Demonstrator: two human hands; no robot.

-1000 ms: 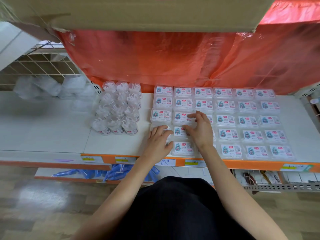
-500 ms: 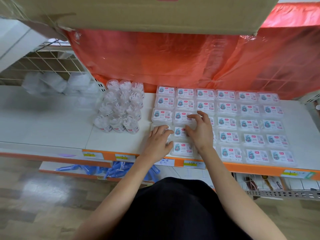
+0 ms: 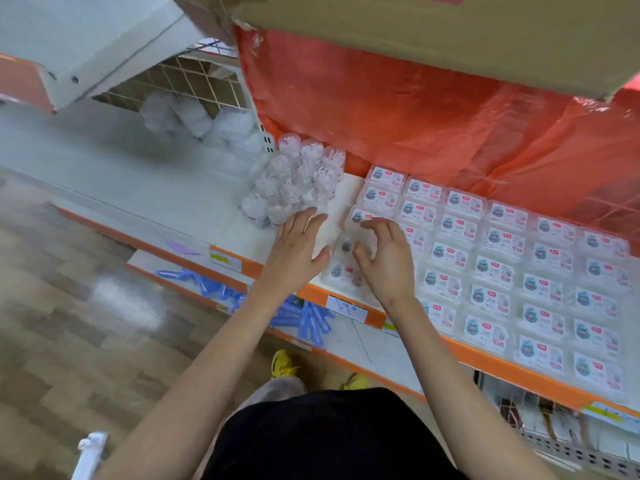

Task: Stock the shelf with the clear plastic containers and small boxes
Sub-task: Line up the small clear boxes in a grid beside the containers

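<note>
Several rows of small clear boxes (image 3: 491, 271) with blue and red labels lie flat on the white shelf (image 3: 194, 209). To their left stands a cluster of round clear plastic containers (image 3: 298, 178). My left hand (image 3: 298, 247) rests flat on the shelf between the two groups, fingers spread, fingertips touching the front containers. My right hand (image 3: 384, 261) hovers over the leftmost column of boxes with curled fingers spread; a small box (image 3: 346, 244) lies between the two thumbs. Neither hand visibly grips anything.
A cardboard carton (image 3: 450, 32) hangs over the shelf top, with red plastic sheeting (image 3: 415, 126) behind the goods. White bagged items (image 3: 197, 119) sit at the back left by a wire grid. Blue packs (image 3: 298, 317) lie on the lower shelf. Orange shelf edge (image 3: 502, 365) carries price tags.
The view swung and tilted left. My left hand moved off the front boxes to the bare strip next to the round containers. My right hand shifted left over the first column.
</note>
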